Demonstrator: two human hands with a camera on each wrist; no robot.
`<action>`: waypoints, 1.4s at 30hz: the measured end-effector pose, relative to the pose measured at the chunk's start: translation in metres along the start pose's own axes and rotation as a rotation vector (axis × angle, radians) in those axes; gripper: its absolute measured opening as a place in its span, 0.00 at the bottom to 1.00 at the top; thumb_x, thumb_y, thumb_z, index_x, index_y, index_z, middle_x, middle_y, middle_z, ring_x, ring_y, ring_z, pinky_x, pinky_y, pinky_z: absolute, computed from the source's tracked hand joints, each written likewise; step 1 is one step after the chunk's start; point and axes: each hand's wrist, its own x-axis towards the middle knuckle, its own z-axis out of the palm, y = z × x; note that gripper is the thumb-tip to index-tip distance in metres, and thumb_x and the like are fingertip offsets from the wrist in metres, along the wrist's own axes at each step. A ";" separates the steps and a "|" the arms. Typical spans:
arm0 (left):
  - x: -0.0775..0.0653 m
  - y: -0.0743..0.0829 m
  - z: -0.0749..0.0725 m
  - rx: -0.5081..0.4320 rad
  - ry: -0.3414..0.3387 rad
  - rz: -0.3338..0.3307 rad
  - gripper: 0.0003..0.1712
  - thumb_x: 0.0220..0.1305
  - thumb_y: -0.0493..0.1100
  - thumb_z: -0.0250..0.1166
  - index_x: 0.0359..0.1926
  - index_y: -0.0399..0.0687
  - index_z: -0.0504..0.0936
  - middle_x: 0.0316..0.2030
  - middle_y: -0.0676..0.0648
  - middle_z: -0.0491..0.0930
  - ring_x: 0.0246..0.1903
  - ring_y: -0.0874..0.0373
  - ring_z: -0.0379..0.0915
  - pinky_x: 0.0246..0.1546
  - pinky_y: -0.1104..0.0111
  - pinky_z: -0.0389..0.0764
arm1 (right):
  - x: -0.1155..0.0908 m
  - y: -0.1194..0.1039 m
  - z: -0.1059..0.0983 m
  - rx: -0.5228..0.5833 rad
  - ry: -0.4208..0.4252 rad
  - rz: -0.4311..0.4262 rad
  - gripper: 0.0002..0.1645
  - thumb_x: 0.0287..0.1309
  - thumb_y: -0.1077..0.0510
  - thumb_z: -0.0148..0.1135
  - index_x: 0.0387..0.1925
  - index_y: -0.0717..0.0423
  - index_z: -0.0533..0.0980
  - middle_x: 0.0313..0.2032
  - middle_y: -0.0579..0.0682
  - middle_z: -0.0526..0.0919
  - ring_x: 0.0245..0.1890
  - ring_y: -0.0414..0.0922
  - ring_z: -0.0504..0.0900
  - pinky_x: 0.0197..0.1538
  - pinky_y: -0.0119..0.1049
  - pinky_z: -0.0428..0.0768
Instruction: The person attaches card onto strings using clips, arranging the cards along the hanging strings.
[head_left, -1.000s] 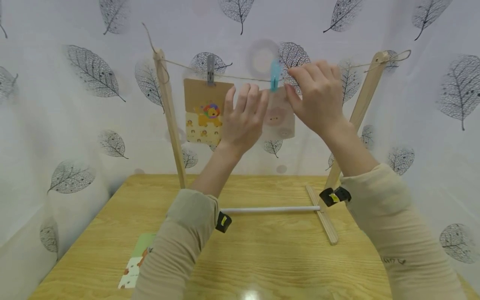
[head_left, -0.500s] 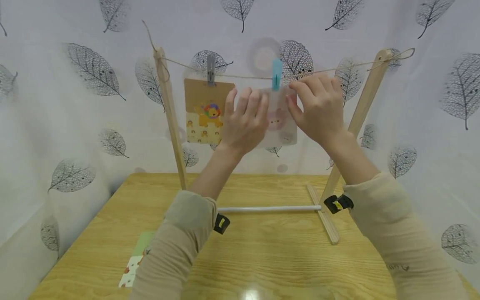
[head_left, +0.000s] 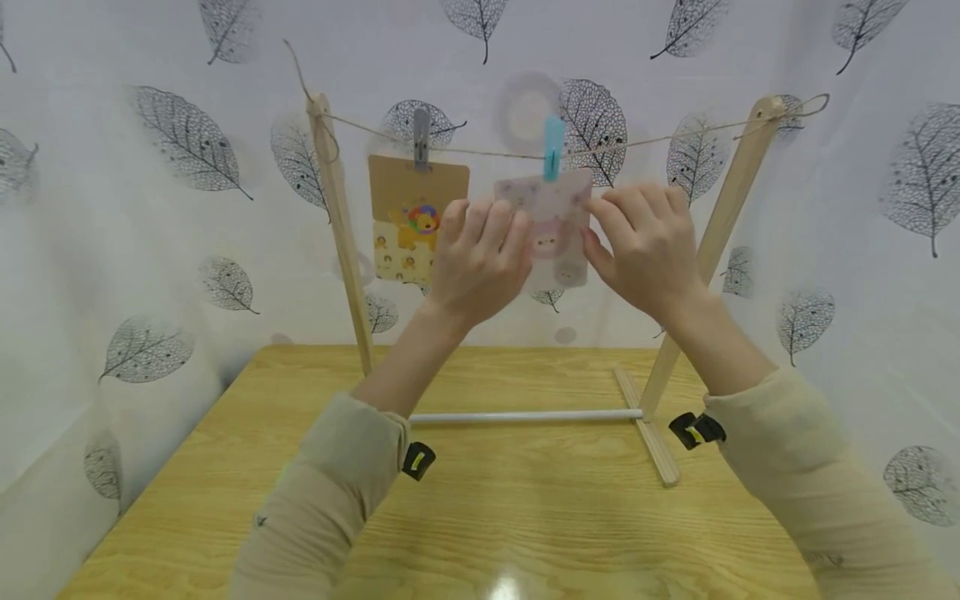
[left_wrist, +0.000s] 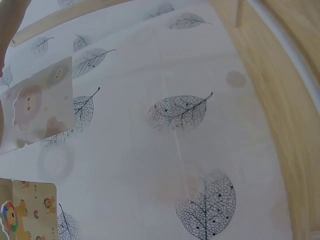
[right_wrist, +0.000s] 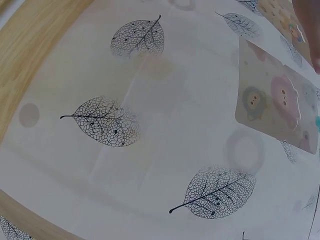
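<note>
A pink card with a pig picture (head_left: 546, 225) hangs from a twine line (head_left: 637, 142) under a blue clothespin (head_left: 553, 148). My left hand (head_left: 483, 262) is raised at its left side, loosely bent fingers overlapping its edge in the head view. Beside its right edge, my right hand (head_left: 645, 246) has thumb and index fingertip apart, right at the edge. To the left, a lion card (head_left: 405, 242) hangs from a grey clothespin (head_left: 422, 137), partly behind my left hand. The right wrist view shows the pink card (right_wrist: 272, 95) hanging near the left hand's fingers (right_wrist: 309, 30).
Two wooden posts, left (head_left: 342, 233) and right (head_left: 723, 217), hold up the twine. A white rod (head_left: 525, 416) runs low between them, meeting a wooden foot (head_left: 660, 454) on the wood-grain table (head_left: 525, 500). A leaf-patterned curtain (head_left: 187, 250) hangs behind.
Both hands have moved down from near the blue clothespin, and the right has shifted slightly right. More of the pink card's upper left shows. My left sleeve now covers the green card on the table.
</note>
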 end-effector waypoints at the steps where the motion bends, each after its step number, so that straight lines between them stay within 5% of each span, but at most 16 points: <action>1: -0.002 0.000 -0.002 -0.006 -0.004 0.003 0.08 0.58 0.41 0.53 0.34 0.41 0.75 0.32 0.44 0.72 0.34 0.48 0.66 0.41 0.57 0.66 | -0.002 -0.001 -0.001 0.002 -0.003 -0.006 0.12 0.47 0.62 0.61 0.35 0.64 0.77 0.32 0.59 0.78 0.33 0.59 0.72 0.35 0.52 0.65; 19: -0.039 -0.017 -0.032 -0.008 -0.133 0.028 0.11 0.56 0.43 0.56 0.32 0.39 0.76 0.33 0.42 0.75 0.35 0.47 0.70 0.39 0.57 0.68 | -0.030 -0.007 -0.010 0.022 -0.032 -0.034 0.14 0.52 0.57 0.54 0.35 0.64 0.77 0.30 0.58 0.78 0.30 0.59 0.73 0.33 0.52 0.66; 32: -0.069 -0.031 -0.050 -0.035 -0.116 -0.042 0.10 0.51 0.42 0.60 0.32 0.39 0.75 0.33 0.43 0.76 0.34 0.47 0.70 0.40 0.56 0.70 | -0.057 -0.005 -0.013 0.026 -0.058 0.002 0.16 0.55 0.56 0.51 0.35 0.65 0.77 0.31 0.59 0.78 0.33 0.60 0.73 0.35 0.53 0.68; 42: -0.093 -0.044 -0.065 -0.019 -0.212 -0.051 0.14 0.60 0.45 0.51 0.29 0.37 0.72 0.28 0.41 0.75 0.31 0.46 0.72 0.33 0.58 0.70 | -0.083 -0.004 -0.018 0.010 -0.090 0.027 0.18 0.58 0.54 0.49 0.31 0.66 0.76 0.28 0.60 0.78 0.27 0.60 0.73 0.27 0.51 0.67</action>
